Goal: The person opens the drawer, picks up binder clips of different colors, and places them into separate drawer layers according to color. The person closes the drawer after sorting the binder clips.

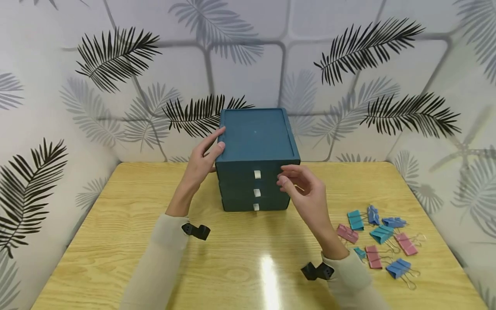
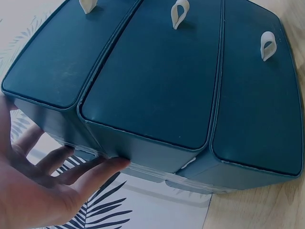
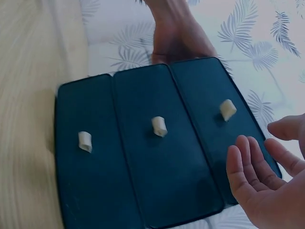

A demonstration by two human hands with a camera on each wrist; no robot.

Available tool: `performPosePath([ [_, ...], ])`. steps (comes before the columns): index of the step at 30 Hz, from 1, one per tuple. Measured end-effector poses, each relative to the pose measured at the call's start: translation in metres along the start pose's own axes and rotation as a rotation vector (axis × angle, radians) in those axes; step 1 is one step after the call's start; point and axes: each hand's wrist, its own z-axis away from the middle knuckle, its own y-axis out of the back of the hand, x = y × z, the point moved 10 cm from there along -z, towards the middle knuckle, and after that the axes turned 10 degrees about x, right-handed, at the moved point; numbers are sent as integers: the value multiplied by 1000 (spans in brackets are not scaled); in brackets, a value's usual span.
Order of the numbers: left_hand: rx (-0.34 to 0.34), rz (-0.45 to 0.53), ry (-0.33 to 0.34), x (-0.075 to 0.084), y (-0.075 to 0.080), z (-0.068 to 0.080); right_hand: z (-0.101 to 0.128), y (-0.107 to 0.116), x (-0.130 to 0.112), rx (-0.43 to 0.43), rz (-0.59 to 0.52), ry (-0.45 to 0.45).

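Observation:
A dark blue three-drawer box stands on the table with its front toward me. Each drawer front has a small white pull loop, and all three drawers look closed. My left hand rests against the box's left side near the top edge; in the left wrist view its fingers reach along that side wall. Beside the upper right of the front, my right hand is raised with loosely bent fingers and holds nothing. In the right wrist view these fingers overlap the top drawer.
Several pink, blue and teal binder clips lie scattered on the right side of the wooden table. A leaf-patterned wall covering rises close behind the box. Both wrists wear black cameras.

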Motion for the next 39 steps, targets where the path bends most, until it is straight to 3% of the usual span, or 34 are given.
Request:
performPosePath([
  [10, 9, 21, 23, 0, 2, 0, 8, -37, 14, -110, -110, -22],
  [16, 28, 15, 22, 0, 4, -1, 5, -49, 13, -129, -126, -21],
  [39, 39, 11, 19, -2, 3, -1, -2, -57, 20, -127, -163, -60],
])
